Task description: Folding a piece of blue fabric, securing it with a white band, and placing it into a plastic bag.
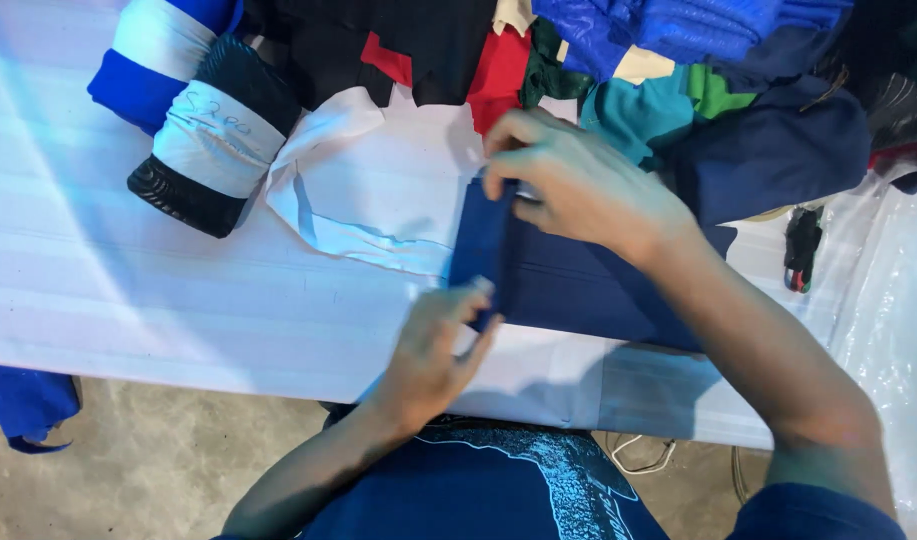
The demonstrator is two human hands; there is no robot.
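**While both hands pinch it, a navy cloth lies folded on the white table**

Where the navy cloth (588, 285) lies flat on the white table (128, 290), its left end is turned up into a narrow fold, and both hands work that fold. The left hand (433, 355) comes up from the near edge, wrist bent back, palm down, its fingers closed on the lower corner of the fold with a thumb tip showing against the fabric. The right hand (578, 185) reaches in from the right with the forearm slanting across the cloth; its fingers curl down and pinch the upper corner of the same fold. Just to the left of the cloth lies a white fabric piece (368, 190), creased and partly folded over. Farther left stands a black roll with a white band (213, 135), beside a blue and white roll (158, 55). Along the far edge sits a heap of mixed coloured fabrics (678, 70), touching the navy cloth's far side
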